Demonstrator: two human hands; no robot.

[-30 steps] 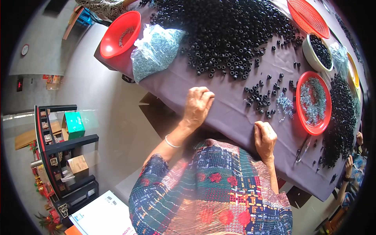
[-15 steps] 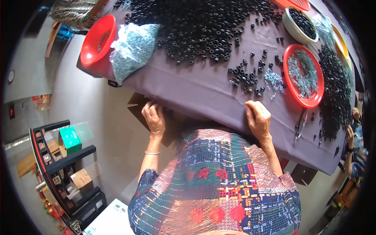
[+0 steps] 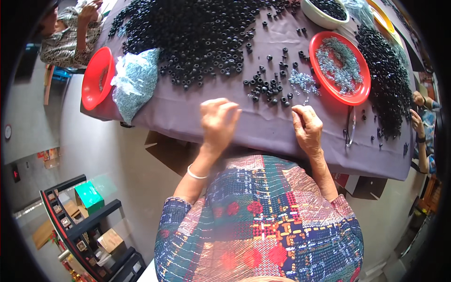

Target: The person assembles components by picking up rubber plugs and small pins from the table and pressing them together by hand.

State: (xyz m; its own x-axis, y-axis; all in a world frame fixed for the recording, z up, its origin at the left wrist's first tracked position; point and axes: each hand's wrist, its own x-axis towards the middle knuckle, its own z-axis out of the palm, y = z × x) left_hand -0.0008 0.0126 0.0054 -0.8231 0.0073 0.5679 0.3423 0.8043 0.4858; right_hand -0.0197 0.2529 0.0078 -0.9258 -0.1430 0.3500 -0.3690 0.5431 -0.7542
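Observation:
My left hand [image 3: 218,123], slightly blurred, is over the near edge of the purple tablecloth [image 3: 183,113]. Its fingers are bent, with a gap between thumb and forefinger and nothing visible between them. Further right, my right hand [image 3: 309,128] has its thumb and forefinger pressed together; anything in that pinch is too small or hidden to see. Just beyond it lie a loose group of black beads [image 3: 268,89] and a small patch of silvery, bead-like pieces [image 3: 303,81]. A red plate [image 3: 350,99] holding more silvery pieces sits to the right.
A large heap of black beads [image 3: 192,37] covers the far middle. At left are a bag of greyish pieces [image 3: 136,84] and a red bowl [image 3: 94,96]. Tweezers [image 3: 350,127], a white bowl [image 3: 324,19] and another dark heap [image 3: 387,80] are at right. Other people [image 3: 70,37] sit around.
My left hand has risen from the table's edge and moved right, over the cloth toward my right hand. My right hand stays pinched. The view has shifted, showing more of a person at far left.

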